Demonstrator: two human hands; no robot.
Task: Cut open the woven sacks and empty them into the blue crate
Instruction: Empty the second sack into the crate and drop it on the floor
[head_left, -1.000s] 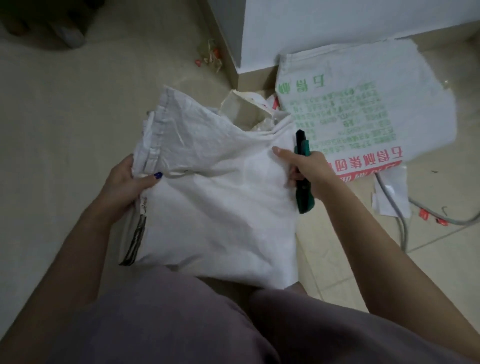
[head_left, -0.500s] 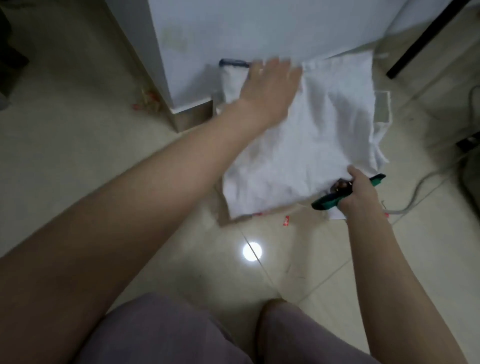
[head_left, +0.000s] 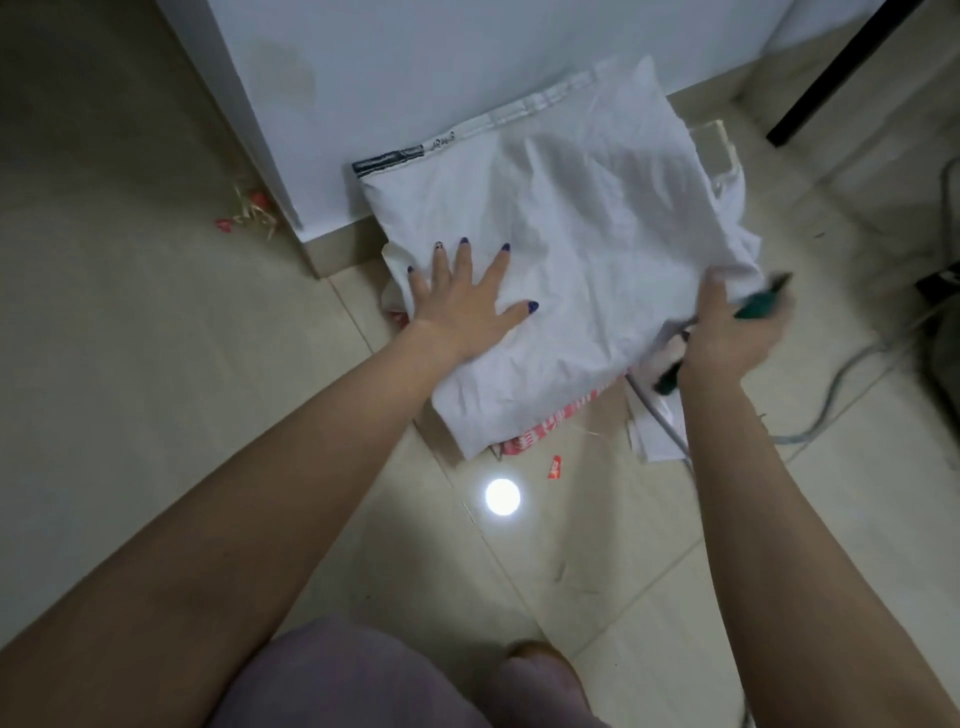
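A flat, crumpled white woven sack (head_left: 582, 249) lies on the tiled floor against the white wall base. It covers another sack whose red-printed edge (head_left: 540, 434) sticks out at the near side. My left hand (head_left: 462, 306) presses flat on the white sack's left part, fingers spread. At the sack's right edge my right hand (head_left: 727, 332) grips a green utility knife (head_left: 761, 304), which is blurred. No blue crate is in view.
A white wall corner (head_left: 301, 218) stands at the left of the sacks. Red and straw-coloured scraps (head_left: 249, 213) lie left of it, and a red scrap (head_left: 555, 467) near the sack. Grey cables (head_left: 831, 395) run at the right. A dark post (head_left: 831, 78) slants at top right.
The white sack went from held up in both hands to lying flat on the printed sack. My left hand slid from the sack's far edge to its near left part.
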